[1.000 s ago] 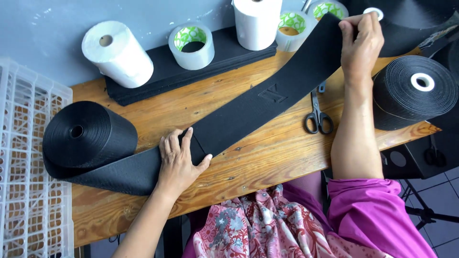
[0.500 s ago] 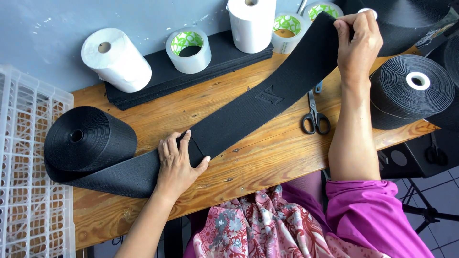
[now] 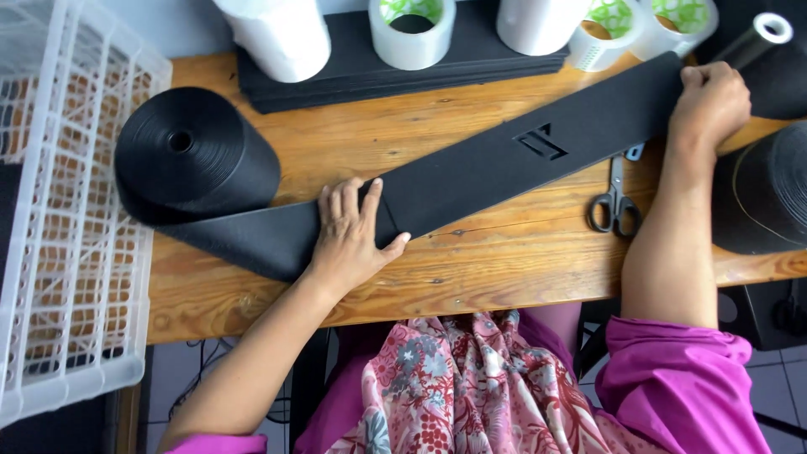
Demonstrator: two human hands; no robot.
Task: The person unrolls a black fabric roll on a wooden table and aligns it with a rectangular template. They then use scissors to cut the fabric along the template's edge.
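Crate (image 3: 59,252), white and slatted, stands at the far left, off the table (image 3: 504,261) edge. Black roll (image 3: 189,155) lies on its side near the table's left end; its band (image 3: 471,172) runs unrolled from beneath it, slanting up to the right across the wood. Left hand (image 3: 353,235) lies flat on the band just right of the roll, fingers spread and pressing down, closed on nothing. A cut-out mark (image 3: 542,141) shows on the band past the middle. Right hand (image 3: 710,105) is curled on the band's far end, clamped on its edge.

To do this step well, judged from the frame: keep the left palm firm so the roll does not pay out, and hold the far end taut and level, so that the band lies flat without twist or ripple.

Along the back, on a stack of dark sheets (image 3: 403,76): a white paper roll (image 3: 277,34), a tape roll (image 3: 412,34), a second white roll (image 3: 538,21), two more tape rolls (image 3: 643,29). Scissors (image 3: 615,202) lie just beside the band's lower edge, under the right forearm, and could foul it. A second black roll (image 3: 765,197) sits close at the right edge, crowding the elbow
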